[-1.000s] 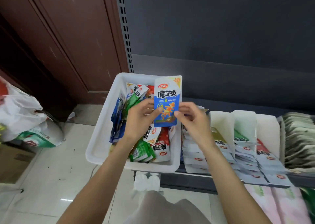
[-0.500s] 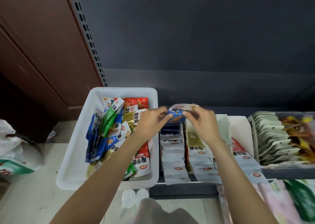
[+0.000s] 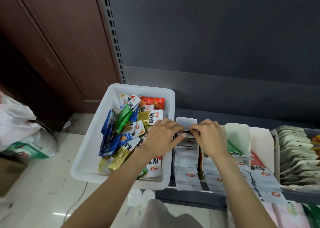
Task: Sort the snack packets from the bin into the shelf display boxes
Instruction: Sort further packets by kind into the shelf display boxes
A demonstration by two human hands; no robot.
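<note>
While beside the white bin — 2 hands' grip on packet.

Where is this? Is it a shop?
Probably a small shop. A dark metal shelf with a slotted upright holds display boxes of identical packets in rows, and a white bin of mixed snack packets sits beside them for restocking.

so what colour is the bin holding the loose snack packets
White, seen clearly in the head view: the bin is plain white plastic.
</note>
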